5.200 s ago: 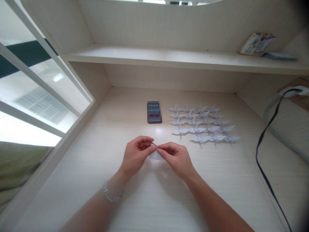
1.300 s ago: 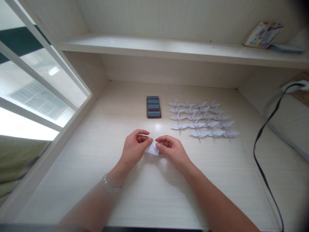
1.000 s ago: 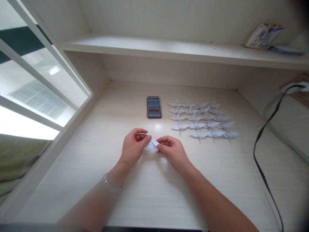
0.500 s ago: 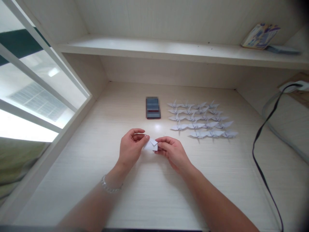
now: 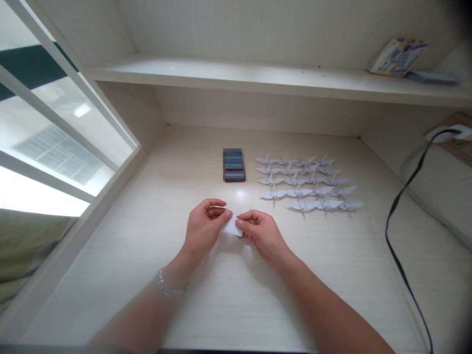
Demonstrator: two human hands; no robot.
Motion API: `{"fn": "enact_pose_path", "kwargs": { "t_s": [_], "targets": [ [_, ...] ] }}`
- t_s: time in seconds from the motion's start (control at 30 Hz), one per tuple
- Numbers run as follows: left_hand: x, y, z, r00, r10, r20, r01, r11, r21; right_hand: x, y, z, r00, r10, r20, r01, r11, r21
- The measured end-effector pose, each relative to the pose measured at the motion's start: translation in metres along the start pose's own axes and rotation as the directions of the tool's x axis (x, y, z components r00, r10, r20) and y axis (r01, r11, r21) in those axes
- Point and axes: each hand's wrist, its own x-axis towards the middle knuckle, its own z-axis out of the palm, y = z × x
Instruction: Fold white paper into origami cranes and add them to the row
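A small folded piece of white paper is held between my two hands, just above the pale desk. My left hand pinches its left side between thumb and fingers. On the right side, my right hand grips the paper with the thumb on top and fingers beneath. The fingertips cover part of the folds. Beyond my right hand, several white paper cranes stand on the desk in rows, wings spread.
Behind my hands lies a dark rectangular object, blurred out. A shelf crosses above the desk, with a booklet or packet at its right. A black cable runs down the right side. A barred window borders the left.
Both hands have shifted slightly right and nearer to me with the paper. The right thumb now lies over the paper, and the small flap seen before no longer shows.
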Motion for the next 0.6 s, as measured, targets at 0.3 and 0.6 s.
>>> {"fn": "enact_pose_path", "kwargs": {
  "t_s": [0.3,0.6],
  "targets": [
    [-0.0001,-0.0030,0.0005,0.998,-0.019,0.052,0.017,0.999,0.030,0.0003,0.0006,0.0014,1.000,0.006,0.028,-0.004,0.998,-0.068],
    [-0.0005,-0.0001,0.0001,0.995,-0.062,0.076,0.065,0.997,-0.037,-0.0003,0.0017,-0.0009,0.998,-0.043,0.047,0.048,0.991,-0.124]
  ]
}}
